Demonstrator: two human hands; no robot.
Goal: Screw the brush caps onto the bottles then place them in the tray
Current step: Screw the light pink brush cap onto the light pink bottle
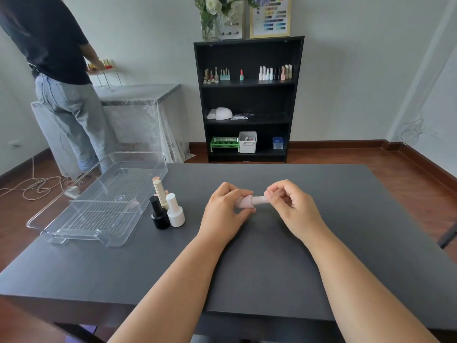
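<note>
Pale pink plastic nail-polish bottle [243, 202] held sideways just above the middle of the dark grey desk [272, 256], its matching pale pink brush cap [259, 200] pointing right. Left hand [226, 211] wraps the bottle body, fingers curled around it; right hand [290, 206] pinches the cap end between thumb and fingertips. Cap looks mostly seated, though the joint is partly hidden by the fingers, so how far it is threaded is unclear. To do the step well: keep the left hand fixed, keep cap and neck in line, twist with the right fingertips only, stop when snug. Toward the desk's left edge stand a black capped bottle [158, 214], a white capped bottle [175, 211] and a beige tall bottle [160, 194], touching or nearly so. Beside them, at the far-left corner, a clear plastic ribbed tray [74, 229], no bottles in it yet.
</note>
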